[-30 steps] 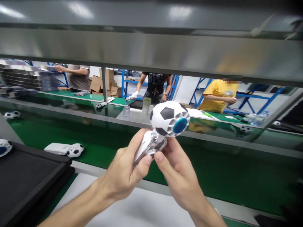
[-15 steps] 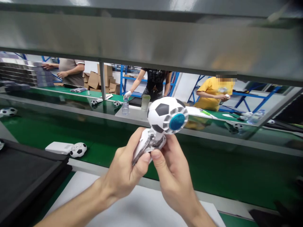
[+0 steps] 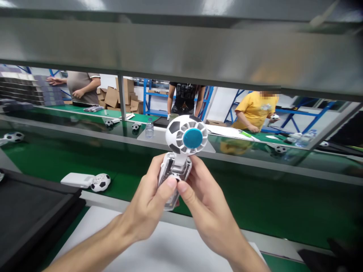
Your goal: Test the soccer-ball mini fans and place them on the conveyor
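Observation:
Between my two hands is a handheld fan (image 3: 187,135), its head patterned like a black-and-white football with a blue disc in the centre. The fan stands nearly upright, its blue disc facing me. My left hand (image 3: 153,200) wraps the left side of the clear-fronted handle, thumb on the front. From the other side, my right hand (image 3: 204,204) grips the same handle, its thumb tip close beside the left thumb. Fingers behind the handle are hidden. Below my hands lies a white sheet (image 3: 159,245).
Another football fan (image 3: 78,180) lies on the green conveyor belt (image 3: 269,204), with one more fan (image 3: 14,136) at far left. A black padded tray (image 3: 34,211) sits at left. A metal beam (image 3: 170,53) crosses overhead. Across the line, several people stand near a water bottle (image 3: 149,128).
My hands have turned the fan so its blue disc faces me more directly, and its head has shifted left. The lying fan has slid right. Across the line, a co-worker's gloved hand has left the bottle.

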